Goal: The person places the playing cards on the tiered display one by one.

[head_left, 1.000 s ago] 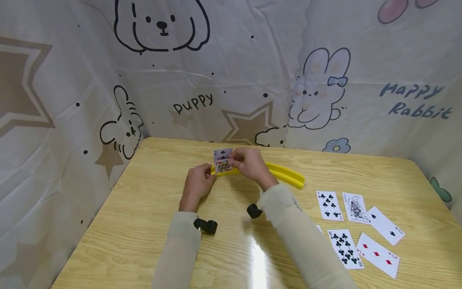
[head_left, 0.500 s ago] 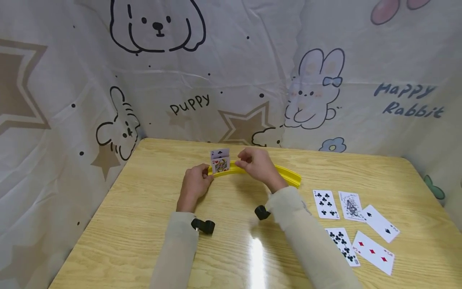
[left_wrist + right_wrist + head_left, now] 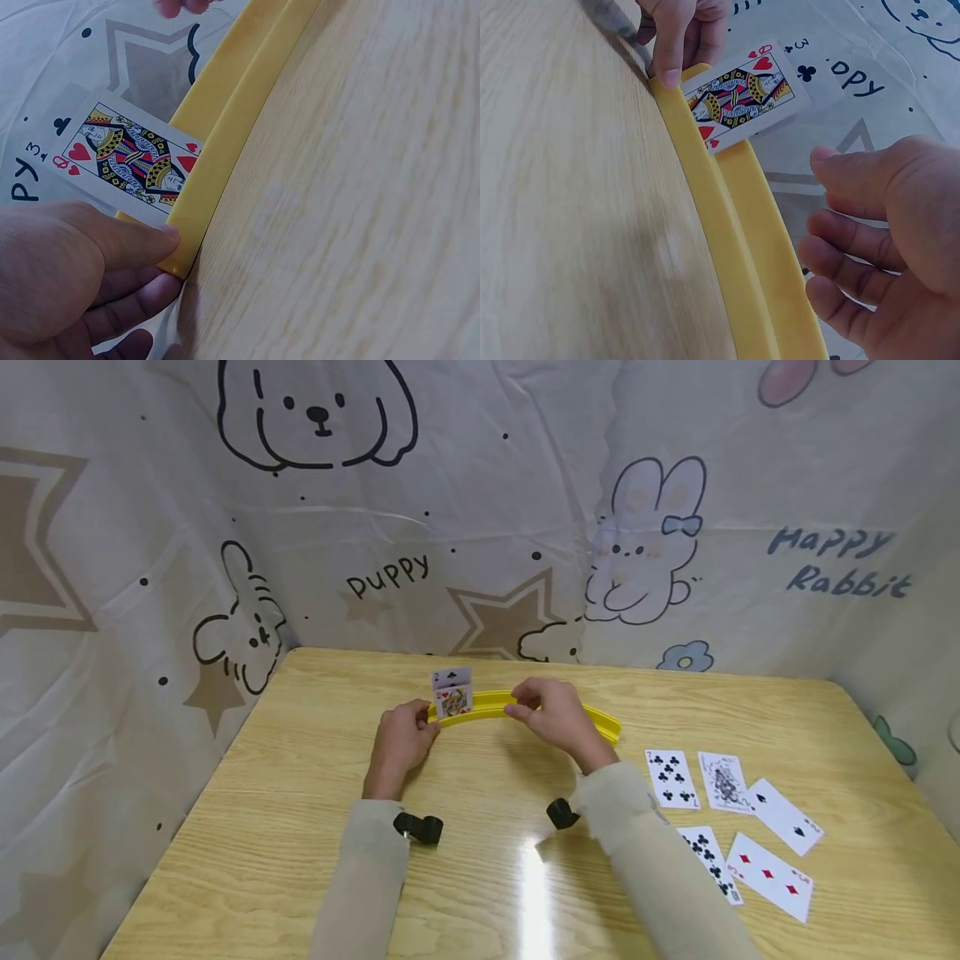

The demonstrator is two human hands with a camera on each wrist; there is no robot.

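Observation:
A curved yellow card holder (image 3: 491, 700) lies toward the back of the table. My left hand (image 3: 397, 742) pinches its left end, with the thumb (image 3: 154, 241) on the front wall and fingers underneath. Two playing cards stand in its slots near that end: the queen of hearts (image 3: 135, 156) in front, and the three of clubs (image 3: 452, 674) behind, showing above it. To the right of the cards, my right hand (image 3: 900, 232) hovers close over the holder. Its fingers are loosely bent, and nothing is between thumb and fingertips.
Face-up cards lie at the table's right: a seven of clubs (image 3: 672, 779), a joker (image 3: 723, 782), a two of spades (image 3: 783, 817), a three of diamonds (image 3: 770, 877) and a clubs card (image 3: 708, 860) partly behind the right sleeve. A printed curtain (image 3: 480, 510) hangs behind the table.
My right hand has let go of the queen of hearts, which now stands in the holder, and has moved right along it. The left hand keeps its grip on the end.

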